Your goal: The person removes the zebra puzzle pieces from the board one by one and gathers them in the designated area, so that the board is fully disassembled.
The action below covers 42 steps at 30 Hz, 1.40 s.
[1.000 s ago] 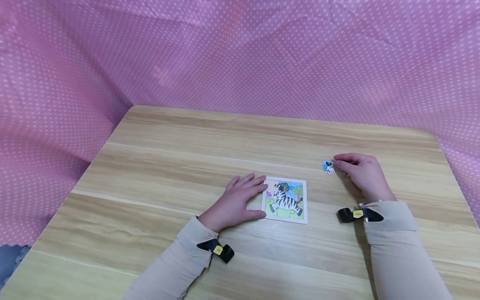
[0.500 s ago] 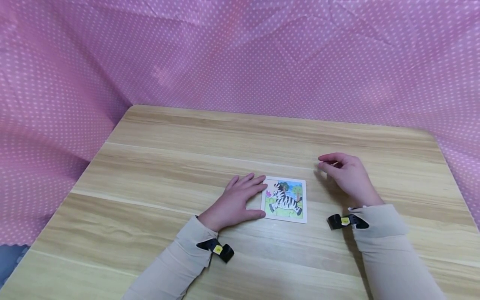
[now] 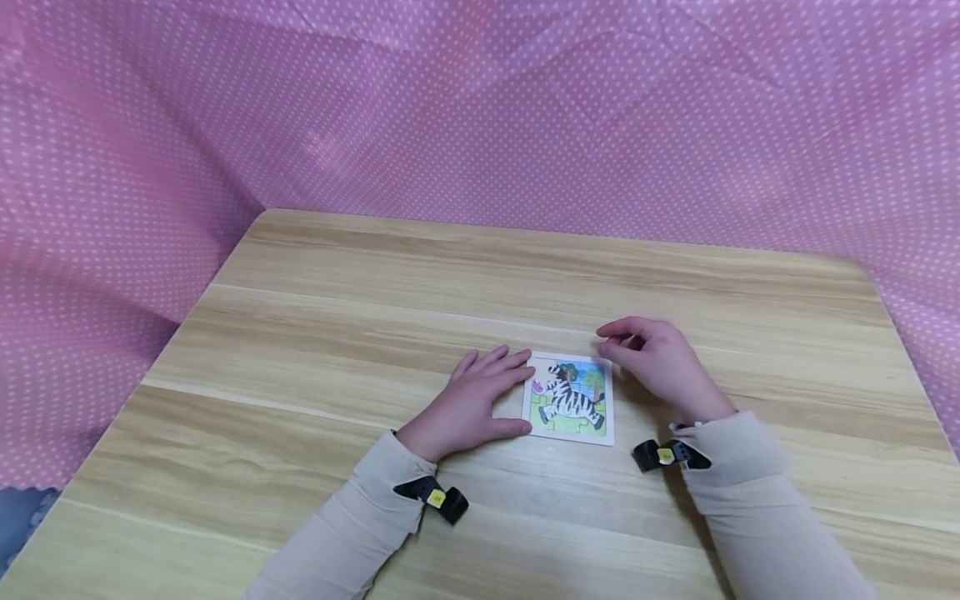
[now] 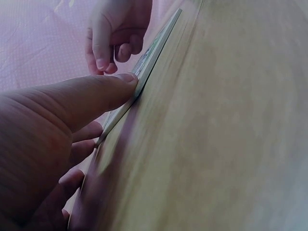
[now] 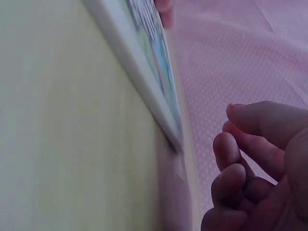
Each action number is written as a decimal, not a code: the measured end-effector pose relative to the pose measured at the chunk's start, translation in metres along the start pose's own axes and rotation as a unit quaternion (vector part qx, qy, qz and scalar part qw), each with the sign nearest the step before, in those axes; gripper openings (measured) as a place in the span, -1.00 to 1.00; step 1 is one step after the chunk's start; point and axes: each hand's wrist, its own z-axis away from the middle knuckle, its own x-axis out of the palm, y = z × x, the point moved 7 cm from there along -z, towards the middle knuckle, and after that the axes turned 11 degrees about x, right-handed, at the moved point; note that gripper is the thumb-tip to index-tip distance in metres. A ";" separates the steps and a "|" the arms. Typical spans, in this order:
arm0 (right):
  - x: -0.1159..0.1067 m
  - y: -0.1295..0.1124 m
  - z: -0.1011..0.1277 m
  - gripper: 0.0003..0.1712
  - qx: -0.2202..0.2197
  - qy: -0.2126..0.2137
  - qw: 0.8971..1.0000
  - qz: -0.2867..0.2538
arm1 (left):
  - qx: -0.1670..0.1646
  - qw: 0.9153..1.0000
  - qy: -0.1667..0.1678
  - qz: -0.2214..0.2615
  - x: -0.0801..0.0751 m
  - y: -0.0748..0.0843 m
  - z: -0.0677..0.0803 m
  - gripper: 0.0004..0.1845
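A small square zebra puzzle board [image 3: 570,402] with a white rim lies flat on the wooden table [image 3: 337,333]. My left hand [image 3: 491,398] rests flat beside it, straight fingers touching its left edge and the thumb [image 4: 103,91] pressed against the near left corner. My right hand [image 3: 618,343] hovers at the board's far right corner with its fingers [image 5: 231,159] curled inward. The small blue zebra piece is out of sight inside those curled fingers. The board's thin edge [image 4: 155,47] runs past both hands in the left wrist view.
Pink dotted cloth [image 3: 480,125] hangs behind and to both sides of the table. A black wrist camera sits on each beige sleeve, on the left [image 3: 438,500] and on the right [image 3: 667,455]. Bare wood spreads around the board.
My right hand picked the blue zebra piece off the table at the right and carried it left to the board's far right corner. The left hand and the board stayed still.
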 end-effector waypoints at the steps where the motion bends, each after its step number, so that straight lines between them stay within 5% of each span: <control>1: 0.003 -0.002 0.000 -0.66 -0.004 -0.002 1.000 0.004 | -0.001 1.000 -0.001 -0.001 0.000 -0.001 0.000 -0.19; 19: 0.046 -0.031 0.004 -0.72 -0.065 -0.082 0.993 0.060 | 0.010 1.000 0.001 -0.009 0.001 0.000 -0.001 -0.20; 28: 0.056 -0.037 0.006 -0.65 -0.097 -0.080 0.979 0.161 | 0.017 1.000 0.008 -0.005 -0.001 0.002 0.000 -0.20; 42: 0.057 -0.041 0.005 -0.70 -0.081 -0.081 0.975 0.192 | 0.011 1.000 0.005 -0.001 -0.002 0.000 -0.001 -0.20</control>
